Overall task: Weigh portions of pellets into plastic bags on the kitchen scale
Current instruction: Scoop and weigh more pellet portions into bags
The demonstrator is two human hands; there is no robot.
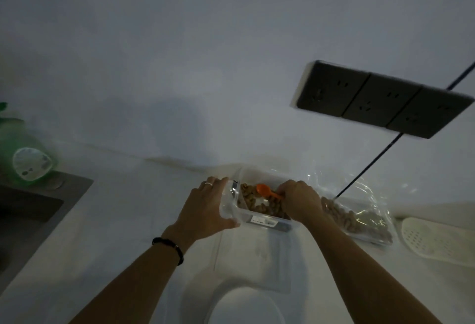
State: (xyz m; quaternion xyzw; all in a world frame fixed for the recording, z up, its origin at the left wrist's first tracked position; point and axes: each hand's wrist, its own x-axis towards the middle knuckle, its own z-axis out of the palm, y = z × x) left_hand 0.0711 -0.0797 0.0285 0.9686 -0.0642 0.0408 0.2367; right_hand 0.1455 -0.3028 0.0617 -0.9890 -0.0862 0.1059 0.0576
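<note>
One clear plastic container [259, 217] is seen on the white counter [128, 221], and brown pellets [250, 199] are lying inside it. The left side of the container is held by the left hand [208, 208], with the thumb at the near corner and the fingers bent around the far edge; one ring [208, 183] is worn on a finger and one dark bracelet [169, 246] on the wrist. One orange spoon [266, 191] is gripped at its handle by the right hand [300, 201], and its bowl is placed over the pellets inside the container.

Just to the right of the container, one clear plastic bag [359, 213] is lying on the counter, and more pellets are seen in it. The kitchen scale cannot be made out with certainty; only one white rounded object [244, 308] is seen at the near edge of the picture.

Three dark wall sockets [380, 100] are mounted in one row on the wall, and one black cable [370, 164] is running under them down to the counter. One dark sink [28, 210] is seen at the left, with one green bottle [23, 149] behind it. One white perforated tray [437, 240] is lying at the right.
</note>
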